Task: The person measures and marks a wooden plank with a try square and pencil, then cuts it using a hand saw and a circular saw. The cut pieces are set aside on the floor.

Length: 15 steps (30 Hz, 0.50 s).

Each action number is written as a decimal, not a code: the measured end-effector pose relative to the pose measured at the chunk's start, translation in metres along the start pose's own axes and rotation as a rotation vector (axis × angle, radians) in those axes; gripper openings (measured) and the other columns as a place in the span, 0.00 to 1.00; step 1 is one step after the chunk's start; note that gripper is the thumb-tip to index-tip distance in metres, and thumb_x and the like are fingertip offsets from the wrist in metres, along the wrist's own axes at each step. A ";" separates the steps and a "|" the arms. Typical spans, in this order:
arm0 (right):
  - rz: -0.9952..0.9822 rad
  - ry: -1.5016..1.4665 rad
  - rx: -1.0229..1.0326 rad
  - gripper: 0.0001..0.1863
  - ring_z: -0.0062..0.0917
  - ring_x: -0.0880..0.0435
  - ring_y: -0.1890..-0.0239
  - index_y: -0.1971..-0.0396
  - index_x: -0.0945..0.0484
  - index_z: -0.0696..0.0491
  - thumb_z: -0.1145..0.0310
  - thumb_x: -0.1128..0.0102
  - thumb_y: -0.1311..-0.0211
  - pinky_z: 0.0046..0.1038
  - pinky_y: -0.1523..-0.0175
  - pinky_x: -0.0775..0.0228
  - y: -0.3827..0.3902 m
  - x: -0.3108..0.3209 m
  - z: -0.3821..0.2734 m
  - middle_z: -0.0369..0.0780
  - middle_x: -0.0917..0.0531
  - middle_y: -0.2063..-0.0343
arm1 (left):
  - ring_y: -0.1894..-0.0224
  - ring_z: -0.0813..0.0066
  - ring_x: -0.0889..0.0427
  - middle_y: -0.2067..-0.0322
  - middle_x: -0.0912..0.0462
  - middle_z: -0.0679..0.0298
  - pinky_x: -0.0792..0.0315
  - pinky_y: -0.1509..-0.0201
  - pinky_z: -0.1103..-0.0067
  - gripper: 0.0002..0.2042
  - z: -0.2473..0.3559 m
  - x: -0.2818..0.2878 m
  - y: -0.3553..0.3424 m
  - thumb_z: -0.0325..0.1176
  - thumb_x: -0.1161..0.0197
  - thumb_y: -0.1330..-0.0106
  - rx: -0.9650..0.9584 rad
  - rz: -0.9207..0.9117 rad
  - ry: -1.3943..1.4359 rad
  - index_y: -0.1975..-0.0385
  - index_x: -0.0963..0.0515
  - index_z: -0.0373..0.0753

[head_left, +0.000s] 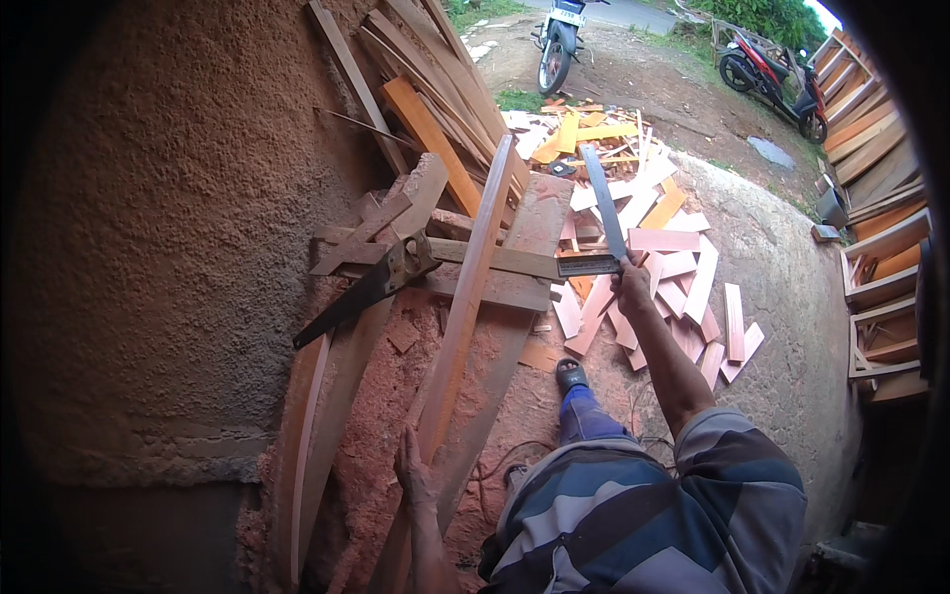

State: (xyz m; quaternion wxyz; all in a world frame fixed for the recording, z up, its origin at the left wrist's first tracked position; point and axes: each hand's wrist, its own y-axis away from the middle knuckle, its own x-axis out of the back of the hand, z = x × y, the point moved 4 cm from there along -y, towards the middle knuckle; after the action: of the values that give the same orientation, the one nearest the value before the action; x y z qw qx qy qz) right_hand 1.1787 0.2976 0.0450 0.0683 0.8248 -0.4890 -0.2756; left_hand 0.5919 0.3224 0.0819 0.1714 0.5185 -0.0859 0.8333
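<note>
My right hand (630,282) grips a metal try square (602,213) by the corner, its long blade pointing away from me and its short arm lying toward a long reddish plank (470,292). That plank runs from near me up across a low wooden sawhorse (515,282). My left hand (414,475) rests with fingers spread on the plank's near end. A handsaw (361,292) with a dark blade lies across the sawhorse to the left of the plank.
Several short offcuts (683,287) litter the ground at right. Long boards (426,89) lean against a rough plastered wall (168,228). Two motorbikes (557,45) stand at the back. Stacked planks (876,198) fill the right edge. Red sawdust (396,376) covers the ground.
</note>
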 end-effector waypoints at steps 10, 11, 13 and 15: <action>-0.111 0.149 -0.325 0.13 0.12 0.24 0.80 0.42 0.26 0.39 0.64 0.50 0.20 0.17 0.82 0.40 -0.207 -0.064 0.071 0.27 0.22 0.70 | 0.42 0.42 0.19 0.43 0.19 0.43 0.25 0.39 0.56 0.38 0.097 -0.033 -0.162 0.51 0.28 0.38 0.280 -0.132 -0.064 0.30 0.32 0.42; -0.114 0.159 -0.336 0.13 0.13 0.24 0.80 0.41 0.27 0.40 0.64 0.50 0.20 0.17 0.82 0.40 -0.212 -0.071 0.078 0.29 0.22 0.70 | 0.45 0.42 0.16 0.47 0.16 0.44 0.23 0.42 0.56 0.37 0.097 -0.034 -0.162 0.51 0.28 0.38 0.393 -0.209 -0.077 0.31 0.31 0.43; -0.119 0.285 -0.315 0.13 0.17 0.21 0.79 0.44 0.25 0.42 0.62 0.47 0.24 0.21 0.81 0.40 -0.217 -0.078 0.087 0.30 0.23 0.69 | 0.49 0.43 0.14 0.51 0.14 0.45 0.21 0.46 0.55 0.34 0.102 -0.031 -0.163 0.50 0.28 0.39 0.370 -0.189 -0.068 0.33 0.29 0.45; -0.149 0.526 -0.140 0.18 0.20 0.22 0.79 0.41 0.26 0.46 0.58 0.46 0.25 0.25 0.81 0.34 -0.220 -0.083 0.084 0.34 0.22 0.70 | 0.51 0.44 0.13 0.53 0.13 0.47 0.20 0.48 0.55 0.33 0.101 -0.030 -0.161 0.50 0.28 0.39 0.381 -0.176 -0.099 0.34 0.28 0.46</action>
State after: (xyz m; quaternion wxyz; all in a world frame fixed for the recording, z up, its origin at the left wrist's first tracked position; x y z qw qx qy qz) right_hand 1.2736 0.4939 -0.0774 0.2295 0.8948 -0.3723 -0.0895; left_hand 0.7483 0.4332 0.0951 0.1378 0.5875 0.1104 0.7897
